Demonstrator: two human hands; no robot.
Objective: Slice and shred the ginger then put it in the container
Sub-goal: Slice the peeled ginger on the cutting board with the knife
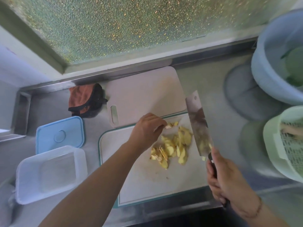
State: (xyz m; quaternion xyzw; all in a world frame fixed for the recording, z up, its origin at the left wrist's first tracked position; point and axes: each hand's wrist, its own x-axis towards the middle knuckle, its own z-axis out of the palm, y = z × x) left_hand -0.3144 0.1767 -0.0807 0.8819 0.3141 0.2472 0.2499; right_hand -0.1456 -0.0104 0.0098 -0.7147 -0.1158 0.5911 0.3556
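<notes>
Bare surface is left on the near half of the cutting board (147, 182). The cleaver (199, 126) is gripped by the right hand (227, 182) beside the sliced ginger (173, 146); one piece (168, 126) is pinched by the left hand (146, 130) near the far edge. The container (49, 172) is set open, left.

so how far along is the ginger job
Slicing looks largely done: a pile of ginger slices lies on the cutting board. In hand: the left hand pinches a piece at the pile's far end, while the right hand holds the cleaver raised. Left: shredding, since no shreds show, and filling the clear container, which is empty.
</notes>
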